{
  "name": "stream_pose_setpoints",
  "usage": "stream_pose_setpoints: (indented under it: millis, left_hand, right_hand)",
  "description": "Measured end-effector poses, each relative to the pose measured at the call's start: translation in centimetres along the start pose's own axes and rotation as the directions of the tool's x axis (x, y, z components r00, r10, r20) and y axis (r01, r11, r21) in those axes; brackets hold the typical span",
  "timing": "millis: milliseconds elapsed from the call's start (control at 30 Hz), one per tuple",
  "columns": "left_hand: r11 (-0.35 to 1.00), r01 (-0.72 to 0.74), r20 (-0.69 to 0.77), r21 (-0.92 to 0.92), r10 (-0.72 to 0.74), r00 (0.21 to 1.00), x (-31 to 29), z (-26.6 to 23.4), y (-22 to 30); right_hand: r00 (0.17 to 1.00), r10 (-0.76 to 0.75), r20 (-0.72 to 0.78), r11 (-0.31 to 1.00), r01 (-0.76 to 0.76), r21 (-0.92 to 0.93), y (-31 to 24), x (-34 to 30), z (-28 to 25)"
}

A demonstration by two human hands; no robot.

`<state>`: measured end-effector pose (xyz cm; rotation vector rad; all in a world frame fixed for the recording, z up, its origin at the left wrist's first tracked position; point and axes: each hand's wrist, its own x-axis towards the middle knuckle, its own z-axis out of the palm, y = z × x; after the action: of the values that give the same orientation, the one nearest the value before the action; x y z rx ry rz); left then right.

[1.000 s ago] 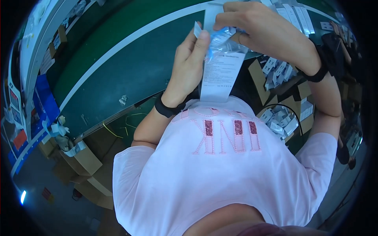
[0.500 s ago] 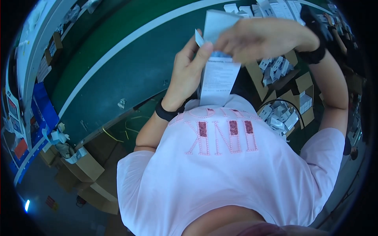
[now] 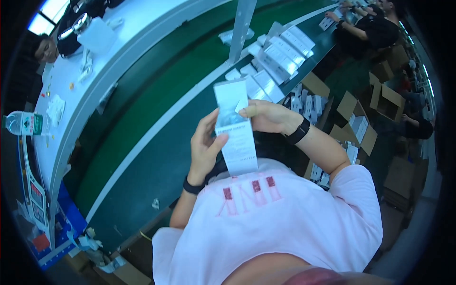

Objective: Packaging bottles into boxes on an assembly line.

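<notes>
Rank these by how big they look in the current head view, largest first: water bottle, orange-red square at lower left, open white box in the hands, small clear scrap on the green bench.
1. Open white box
2. Water bottle
3. Orange-red square
4. Small clear scrap

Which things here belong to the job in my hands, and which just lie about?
Likely the job:
open white box in your left hand
its flap, at your right hand
clear plastic inside
piled white boxes beyond

Probably just lying about:
plastic bottle
crumpled white wad
small clear scrap on the green table
</notes>
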<state>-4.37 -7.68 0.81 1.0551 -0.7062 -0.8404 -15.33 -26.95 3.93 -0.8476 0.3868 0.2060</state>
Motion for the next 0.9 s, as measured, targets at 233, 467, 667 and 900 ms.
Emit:
stream_pose_setpoints:
  millis: [233,467,667,900]
  left_hand:
    - [0.999,0.030,0.115,0.022,-0.032,0.993,2.5,-0.3,-0.2]
    - [0.999,0.032,0.142,-0.010,-0.030,0.989,1.8,-0.6,-0.9]
    - [0.999,0.038,0.106,0.012,-0.039,0.994,1.2,-1.0,-1.7]
    - [0.999,0.037,0.061,0.014,-0.038,0.997,0.9,-1.1,-0.8]
  right_hand:
    - [0.990,0.037,-0.137,0.999,-0.039,-0.006,-0.9,1.3,-1.7]
    - [0.953,-0.280,-0.120,0.818,0.171,-0.550,0.7,0.2,-2.0]
    - [0.971,-0.187,-0.151,0.916,0.117,-0.384,0.3,1.2,-0.6]
    - [0.950,-0.141,-0.279,0.938,0.038,-0.343,-1.2,2.5,0.8]
